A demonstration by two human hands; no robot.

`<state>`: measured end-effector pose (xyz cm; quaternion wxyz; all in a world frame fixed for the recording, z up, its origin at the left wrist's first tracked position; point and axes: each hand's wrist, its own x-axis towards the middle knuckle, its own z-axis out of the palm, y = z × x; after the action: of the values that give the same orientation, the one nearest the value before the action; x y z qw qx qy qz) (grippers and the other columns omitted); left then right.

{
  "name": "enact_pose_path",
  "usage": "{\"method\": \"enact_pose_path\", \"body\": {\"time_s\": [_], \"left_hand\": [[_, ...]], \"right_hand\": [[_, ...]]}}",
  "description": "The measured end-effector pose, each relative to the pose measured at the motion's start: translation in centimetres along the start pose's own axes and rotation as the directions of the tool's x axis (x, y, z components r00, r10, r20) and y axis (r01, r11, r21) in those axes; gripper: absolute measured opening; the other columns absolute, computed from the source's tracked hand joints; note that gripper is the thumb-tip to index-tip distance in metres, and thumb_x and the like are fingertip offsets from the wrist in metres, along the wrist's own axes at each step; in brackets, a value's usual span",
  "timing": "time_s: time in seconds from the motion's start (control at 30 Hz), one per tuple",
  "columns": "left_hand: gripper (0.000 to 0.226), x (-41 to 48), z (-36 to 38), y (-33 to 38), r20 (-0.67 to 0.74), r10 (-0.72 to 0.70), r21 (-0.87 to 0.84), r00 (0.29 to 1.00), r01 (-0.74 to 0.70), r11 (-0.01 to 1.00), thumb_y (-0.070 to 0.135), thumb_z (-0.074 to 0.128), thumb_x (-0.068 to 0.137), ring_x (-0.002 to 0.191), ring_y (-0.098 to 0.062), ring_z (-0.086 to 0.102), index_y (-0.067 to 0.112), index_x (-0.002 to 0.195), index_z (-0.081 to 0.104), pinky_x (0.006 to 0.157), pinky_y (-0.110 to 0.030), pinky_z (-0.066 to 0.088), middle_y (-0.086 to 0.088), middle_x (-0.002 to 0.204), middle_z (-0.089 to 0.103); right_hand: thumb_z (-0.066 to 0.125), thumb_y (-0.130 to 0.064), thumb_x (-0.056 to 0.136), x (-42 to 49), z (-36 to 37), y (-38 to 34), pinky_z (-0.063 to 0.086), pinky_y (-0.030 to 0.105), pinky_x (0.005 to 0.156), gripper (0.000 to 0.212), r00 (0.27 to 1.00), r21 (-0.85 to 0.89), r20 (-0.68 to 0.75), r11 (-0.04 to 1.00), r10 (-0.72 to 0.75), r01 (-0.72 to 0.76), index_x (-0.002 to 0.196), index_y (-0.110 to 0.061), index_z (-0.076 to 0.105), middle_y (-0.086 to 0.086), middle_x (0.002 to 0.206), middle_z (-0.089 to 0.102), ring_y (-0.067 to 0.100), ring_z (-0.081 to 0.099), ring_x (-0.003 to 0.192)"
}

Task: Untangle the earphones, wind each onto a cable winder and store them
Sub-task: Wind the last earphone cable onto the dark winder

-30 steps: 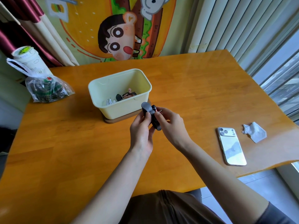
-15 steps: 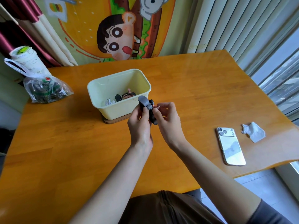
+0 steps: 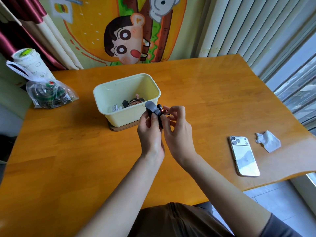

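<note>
A dark grey cable winder point(image 3: 151, 108) is held in front of the cream storage box point(image 3: 154, 88). My left hand point(image 3: 150, 134) grips the winder from below with thumb and fingers. My right hand point(image 3: 177, 132) pinches the dark and reddish earphone ends point(image 3: 161, 109) against the winder's right side. Inside the box lie a white earphone point(image 3: 116, 107), a dark winder point(image 3: 125, 103) and a pinkish-brown wound earphone point(image 3: 136, 100). How much cable is on the held winder is hidden by my fingers.
The box stands on a wooden lid point(image 3: 119, 128) on the orange wooden table point(image 3: 213, 100). A white phone point(image 3: 244, 158) and a crumpled tissue point(image 3: 268, 141) lie at the right. A plastic bag point(image 3: 49, 94) and a paper cup point(image 3: 29, 62) sit at the far left edge.
Both hands have lifted the winder a little up and toward the box. The grip of each hand is the same.
</note>
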<state>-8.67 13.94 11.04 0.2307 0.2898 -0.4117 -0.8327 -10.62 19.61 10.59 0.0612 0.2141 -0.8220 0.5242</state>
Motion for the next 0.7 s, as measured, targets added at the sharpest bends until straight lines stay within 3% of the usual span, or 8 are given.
{"method": "enact_pose_path", "body": {"time_s": [0.13, 0.33, 0.47, 0.57, 0.7], "left_hand": [[0.03, 0.0, -0.2, 0.0, -0.019, -0.015, 0.007, 1.0, 0.015, 1.0, 0.008, 0.041, 0.102, 0.109, -0.019, 0.064, 0.016, 0.125, 0.057, 0.094, -0.035, 0.052, -0.009, 0.119, 0.066], [0.028, 0.2, 0.0, 0.1, -0.055, -0.01, -0.022, 0.998, 0.009, 1.0, 0.004, 0.04, 0.101, 0.096, -0.013, 0.067, 0.022, 0.105, 0.062, 0.085, -0.027, 0.055, -0.001, 0.102, 0.069], [0.028, 0.1, -0.4, -0.2, -0.077, -0.025, -0.037, 0.997, 0.022, 0.999, 0.002, 0.042, 0.1, 0.098, -0.015, 0.067, 0.014, 0.118, 0.061, 0.078, -0.024, 0.056, -0.005, 0.108, 0.069], [0.031, 0.1, -0.5, -0.3, -0.083, -0.026, -0.02, 0.996, 0.024, 1.0, 0.004, 0.044, 0.1, 0.106, -0.017, 0.066, 0.012, 0.127, 0.057, 0.077, -0.023, 0.056, -0.007, 0.117, 0.067], [0.03, 0.3, -0.8, -0.3, -0.079, -0.016, 0.016, 0.997, 0.017, 1.0, 0.007, 0.045, 0.1, 0.106, -0.014, 0.065, 0.014, 0.127, 0.058, 0.076, -0.022, 0.054, -0.004, 0.117, 0.067]], "right_hand": [[0.058, -0.023, 0.093, 0.1, -0.1, 0.1, 0.052, 0.038, 0.069, 0.014, 1.0, -0.002, 0.009, 1.0, 0.005, -0.005, 0.101, -0.015, 0.048, -0.013, 0.088, 0.059, 0.008, 0.061, 0.082], [0.057, -0.024, 0.093, 0.7, -0.5, -0.2, 0.051, 0.046, 0.071, 0.015, 0.991, 0.048, 0.034, 0.99, 0.132, -0.134, 0.092, -0.015, 0.045, -0.02, 0.075, 0.058, 0.014, 0.064, 0.08], [0.056, -0.026, 0.092, 1.4, -0.7, -0.1, 0.049, 0.048, 0.074, 0.018, 0.97, 0.062, 0.09, 0.971, 0.226, -0.232, 0.092, -0.011, 0.047, -0.013, 0.076, 0.058, 0.023, 0.062, 0.08], [0.057, -0.022, 0.092, 1.9, -0.9, 0.1, 0.05, 0.039, 0.071, 0.016, 0.956, 0.075, 0.138, 0.96, 0.259, -0.271, 0.095, -0.011, 0.046, -0.007, 0.078, 0.062, 0.018, 0.061, 0.077], [0.057, -0.017, 0.092, 2.6, -1.5, 0.1, 0.047, 0.018, 0.063, 0.018, 0.952, 0.057, 0.23, 0.974, 0.201, -0.219, 0.109, -0.018, 0.053, -0.006, 0.082, 0.068, 0.008, 0.064, 0.075]]}}
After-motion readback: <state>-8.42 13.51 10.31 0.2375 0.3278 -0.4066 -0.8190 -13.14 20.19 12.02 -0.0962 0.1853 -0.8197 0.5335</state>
